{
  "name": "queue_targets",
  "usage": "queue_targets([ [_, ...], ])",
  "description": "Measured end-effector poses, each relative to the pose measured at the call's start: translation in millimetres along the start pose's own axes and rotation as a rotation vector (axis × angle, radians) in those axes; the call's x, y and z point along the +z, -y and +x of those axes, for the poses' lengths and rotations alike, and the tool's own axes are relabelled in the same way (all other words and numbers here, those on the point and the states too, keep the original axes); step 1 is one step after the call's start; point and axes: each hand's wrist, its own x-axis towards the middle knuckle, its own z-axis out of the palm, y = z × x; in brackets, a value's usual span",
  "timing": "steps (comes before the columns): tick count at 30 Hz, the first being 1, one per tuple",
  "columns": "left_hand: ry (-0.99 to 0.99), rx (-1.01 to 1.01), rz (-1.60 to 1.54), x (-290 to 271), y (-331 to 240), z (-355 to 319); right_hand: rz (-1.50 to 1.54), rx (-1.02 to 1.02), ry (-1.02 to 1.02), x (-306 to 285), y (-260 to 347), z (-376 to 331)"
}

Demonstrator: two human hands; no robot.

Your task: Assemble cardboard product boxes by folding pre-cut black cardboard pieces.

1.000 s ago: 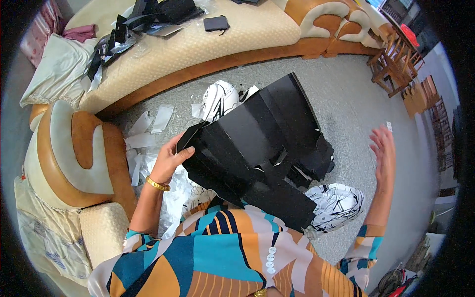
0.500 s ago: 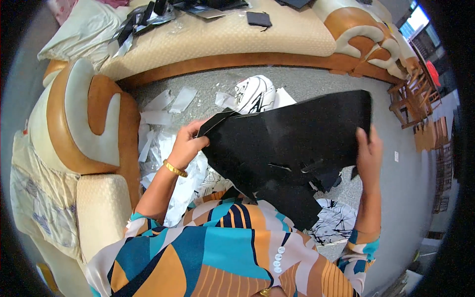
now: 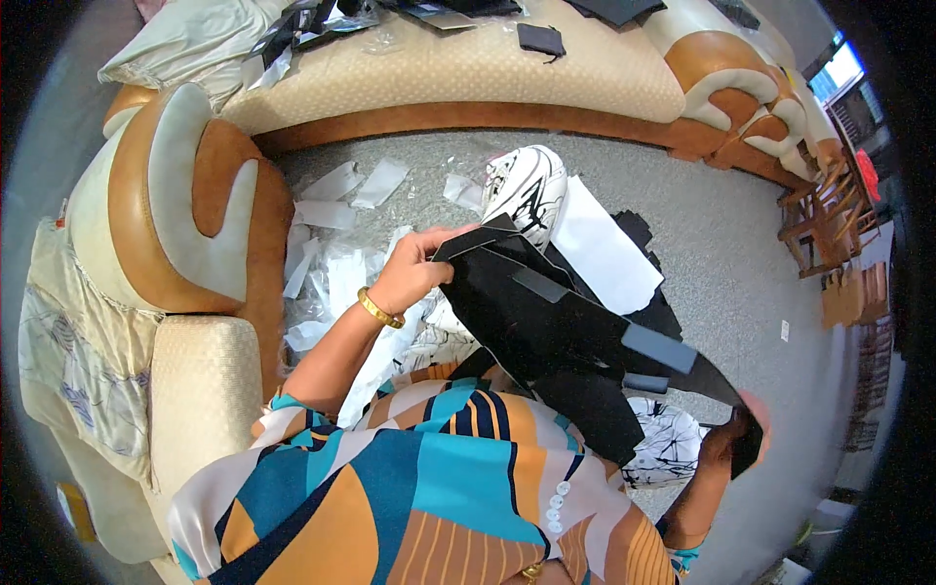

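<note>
1. The black sheet piece (image 3: pixel 565 331), a flat cut panel with grey rectangular patches, is held in the air above the person's lap, spanning from the left hand (image 3: pixel 409 278) to the right hand (image 3: pixel 736 439).
2. Left hand: the fingers are closed on the upper left corner of the panel, thumb on top. A gold bracelet (image 3: pixel 378 310) sits at the wrist.
3. Right hand: the fingers are closed on the lower right tip of the panel, which tapers to a point there.
4. Judgement: the step in hand appears to be turning or spreading the panel for inspection. To do it well, keep both grips near the edges, hold the sheet taut without creasing it, and keep the grey patches facing up so they stay visible.
5. Judgement: the panel looks thin and flexible. A loose grip at the narrow right tip could let it sag or slip.
6. Below the panel, two white shoes with black line patterns rest on the grey carpet: one shoe (image 3: pixel 526 185) near the sofa (image 3: pixel 468 78), the other shoe (image 3: pixel 673 444) near the right hand.
7. A white paper sheet (image 3: pixel 604 249) lies on the carpet beside the upper shoe. White paper scraps (image 3: pixel 341 273) lie scattered by the armchair (image 3: pixel 185 205).
8. More black pieces (image 3: pixel 541 39) lie on the sofa seat.
</note>
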Motion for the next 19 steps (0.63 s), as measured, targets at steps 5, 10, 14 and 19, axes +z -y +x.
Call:
queue_targets([
  [5,-0.245,-0.077,0.07,-28.4,57.0,6.8,0.433,0.121,-0.384,-14.6,-27.6,-48.6],
  [10,-0.645,-0.126,-0.369,-93.1,57.0,-11.0,0.395,0.949,-0.577,-70.2,-105.5,-45.9],
  [14,-0.741,-0.128,-0.629,-114.0,29.9,5.0,0.581,1.064,-0.469,-37.8,-155.0,-79.1],
  [19,-0.805,-0.204,-0.693,-155.7,100.5,27.5,0.15,0.868,-0.146,-6.4,-140.7,-62.1],
])
